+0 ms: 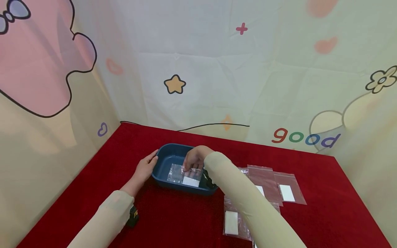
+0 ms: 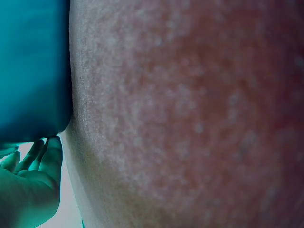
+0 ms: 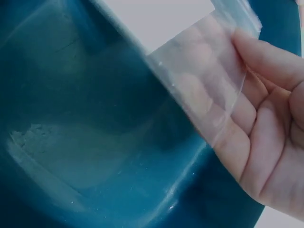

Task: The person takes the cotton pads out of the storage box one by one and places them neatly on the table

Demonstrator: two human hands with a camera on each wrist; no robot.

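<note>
A blue plastic basin stands on the red-covered table. My left hand lies at its left end, straight fingers touching the rim from outside; the left wrist view shows the fingertips meeting the blue wall. Inside the basin, my right hand pinches a clear zip bag that has a white label. In the right wrist view the thumb lies over the bag's edge, with the other fingers behind the film. Another clear portion of bag shows to its left. Dark items sit at the basin's right end, partly hidden.
Several clear bags with white labels lie to the right, among them one bag at the far right and one bag nearer; my right sleeve covers some. A small dark object with a yellow mark lies beside my left sleeve. A printed curtain hangs behind.
</note>
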